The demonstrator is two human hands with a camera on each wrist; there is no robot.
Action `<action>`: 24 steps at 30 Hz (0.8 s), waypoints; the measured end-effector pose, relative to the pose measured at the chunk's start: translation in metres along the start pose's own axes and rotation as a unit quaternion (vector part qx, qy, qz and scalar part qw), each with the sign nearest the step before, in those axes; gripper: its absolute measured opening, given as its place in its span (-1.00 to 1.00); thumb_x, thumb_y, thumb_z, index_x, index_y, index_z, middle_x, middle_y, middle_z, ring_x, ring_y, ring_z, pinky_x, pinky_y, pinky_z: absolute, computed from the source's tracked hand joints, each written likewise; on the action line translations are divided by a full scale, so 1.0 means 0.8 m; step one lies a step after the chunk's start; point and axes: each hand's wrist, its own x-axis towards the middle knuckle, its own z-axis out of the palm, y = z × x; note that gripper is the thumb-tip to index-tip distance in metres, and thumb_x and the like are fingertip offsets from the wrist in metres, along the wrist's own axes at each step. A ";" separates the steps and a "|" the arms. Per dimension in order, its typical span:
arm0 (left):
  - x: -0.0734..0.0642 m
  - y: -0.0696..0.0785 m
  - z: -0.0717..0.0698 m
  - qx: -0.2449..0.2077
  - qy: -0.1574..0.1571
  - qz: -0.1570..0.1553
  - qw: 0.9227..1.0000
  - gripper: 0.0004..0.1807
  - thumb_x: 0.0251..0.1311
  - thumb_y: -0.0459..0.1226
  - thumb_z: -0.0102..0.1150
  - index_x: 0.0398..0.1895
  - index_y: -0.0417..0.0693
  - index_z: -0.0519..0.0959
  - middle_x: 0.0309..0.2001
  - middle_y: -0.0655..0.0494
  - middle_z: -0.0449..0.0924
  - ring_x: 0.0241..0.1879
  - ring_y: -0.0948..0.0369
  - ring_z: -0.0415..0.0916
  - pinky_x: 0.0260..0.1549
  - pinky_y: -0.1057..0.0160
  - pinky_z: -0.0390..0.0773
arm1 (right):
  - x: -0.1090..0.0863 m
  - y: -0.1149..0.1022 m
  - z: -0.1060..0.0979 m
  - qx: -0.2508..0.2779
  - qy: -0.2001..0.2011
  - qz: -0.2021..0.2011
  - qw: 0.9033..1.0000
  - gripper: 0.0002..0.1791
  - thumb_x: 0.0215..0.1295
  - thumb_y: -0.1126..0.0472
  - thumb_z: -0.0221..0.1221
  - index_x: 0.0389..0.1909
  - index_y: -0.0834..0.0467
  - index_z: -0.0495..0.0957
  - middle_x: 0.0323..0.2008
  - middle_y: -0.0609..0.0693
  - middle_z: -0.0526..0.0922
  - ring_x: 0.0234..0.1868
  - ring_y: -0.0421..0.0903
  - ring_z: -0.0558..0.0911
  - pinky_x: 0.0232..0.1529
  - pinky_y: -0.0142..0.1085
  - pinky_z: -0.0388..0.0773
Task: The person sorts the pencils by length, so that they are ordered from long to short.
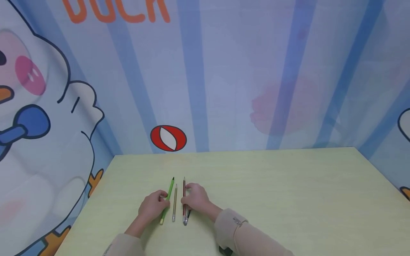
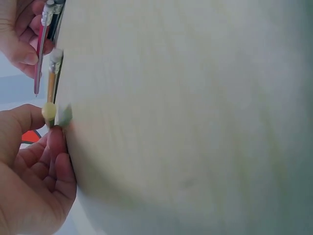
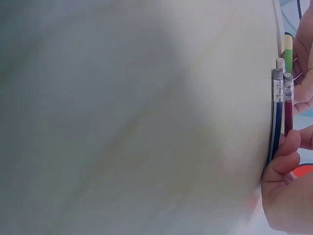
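On the table lie several pencils, side by side in front of me. My left hand (image 1: 153, 205) pinches the green pencil (image 1: 171, 186), whose pale yellow end faces the near side. To its right a gold-coloured pencil (image 1: 174, 204) with an eraser lies untouched between the hands. Thumb and fingers of my right hand (image 1: 196, 198) pinch the dark red pencil (image 1: 184, 190). Partly hidden by that hand is a dark pencil (image 3: 277, 112), slanting next to the red one; its eraser end shows in the right wrist view. Whether my fingers also hold it I cannot tell.
The pale wooden table (image 1: 288, 192) stretches far to the right. A blue striped cloth (image 1: 224, 71) with cartoon prints hangs behind it and at both sides. A small black object (image 1: 225, 251) shows under the right sleeve near the front.
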 end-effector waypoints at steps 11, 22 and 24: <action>-0.004 -0.003 -0.004 -0.069 -0.008 0.036 0.997 -0.64 0.05 -0.32 0.00 -0.06 -0.31 0.46 -0.39 0.04 0.51 -0.47 0.26 0.36 -0.51 0.36 0.37 | -0.007 -0.005 -0.017 0.083 -0.025 -0.024 0.996 -0.46 -0.08 0.40 0.15 0.04 0.35 0.37 -0.70 0.02 0.55 -0.77 -0.14 0.48 -0.63 -0.39 0.44; -0.026 0.041 0.001 -0.179 0.011 0.081 0.980 -0.69 0.10 -0.32 -0.03 -0.08 -0.28 0.44 -0.39 0.03 0.49 -0.49 0.28 0.41 -0.55 0.37 0.40 | -0.014 0.000 -0.047 0.130 -0.054 -0.039 0.989 -0.51 -0.08 0.41 0.08 0.00 0.38 0.38 -0.57 0.12 0.61 -0.68 -0.20 0.52 -0.61 -0.36 0.50; -0.029 0.048 0.005 -0.202 0.007 0.083 0.976 -0.70 0.11 -0.32 -0.03 -0.09 -0.25 0.44 -0.38 0.03 0.48 -0.51 0.28 0.44 -0.54 0.37 0.41 | -0.017 0.001 -0.054 0.137 -0.054 -0.037 0.988 -0.53 -0.08 0.40 0.08 -0.03 0.37 0.40 -0.56 0.12 0.61 -0.68 -0.22 0.52 -0.61 -0.37 0.50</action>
